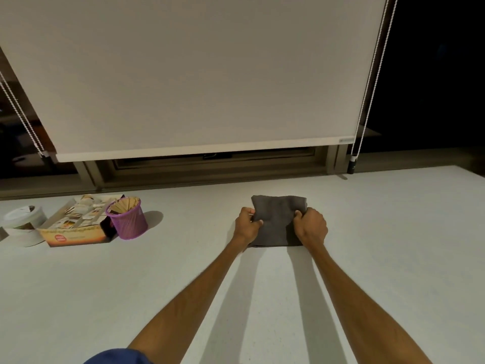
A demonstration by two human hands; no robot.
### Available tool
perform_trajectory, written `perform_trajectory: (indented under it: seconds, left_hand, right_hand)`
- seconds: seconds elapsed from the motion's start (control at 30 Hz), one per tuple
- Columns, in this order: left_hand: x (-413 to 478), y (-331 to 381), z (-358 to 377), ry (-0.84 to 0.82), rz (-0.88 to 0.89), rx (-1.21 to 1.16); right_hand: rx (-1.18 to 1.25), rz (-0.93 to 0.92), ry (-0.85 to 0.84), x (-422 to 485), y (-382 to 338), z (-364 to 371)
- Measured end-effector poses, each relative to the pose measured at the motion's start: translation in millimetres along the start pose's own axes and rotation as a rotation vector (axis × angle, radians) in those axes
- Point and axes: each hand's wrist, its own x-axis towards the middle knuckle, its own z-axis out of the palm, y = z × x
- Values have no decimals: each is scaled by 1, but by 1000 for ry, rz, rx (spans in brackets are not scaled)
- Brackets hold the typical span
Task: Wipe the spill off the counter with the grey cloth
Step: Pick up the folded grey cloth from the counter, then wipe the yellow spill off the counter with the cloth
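Observation:
A folded grey cloth (pixel 278 219) lies on the white counter (pixel 183 271), a little right of centre and near the window side. My left hand (pixel 246 225) pinches the cloth's left edge with closed fingers. My right hand (pixel 312 227) grips its right edge the same way. Both arms stretch straight out from the bottom of the view. I see no spill on the counter; the cloth and hands hide the surface under them.
At the left stand a purple mesh cup (pixel 127 219) of wooden sticks, an open cardboard box (pixel 76 227) of small packets and a white tub (pixel 23 222). A lowered roller blind (pixel 196 88) and window frame back the counter; bead cords (pixel 367 95) hang at right.

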Motion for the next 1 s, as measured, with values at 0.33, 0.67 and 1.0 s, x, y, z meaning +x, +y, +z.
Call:
perform_trajectory:
  seconds: [0.33,0.67,1.0]
  left_hand:
    - [-83,19,-81,228,86,-173]
    - [-158,-4,-184,259,-32,-302]
    - [-224,-65,-259,277,-98,-202]
  right_hand:
    - [246,-94,56,-92,-60,-38]
    - [404,-99,25,-191,-108,-38]
    - [357,-53,-161,-288,-114,-5]
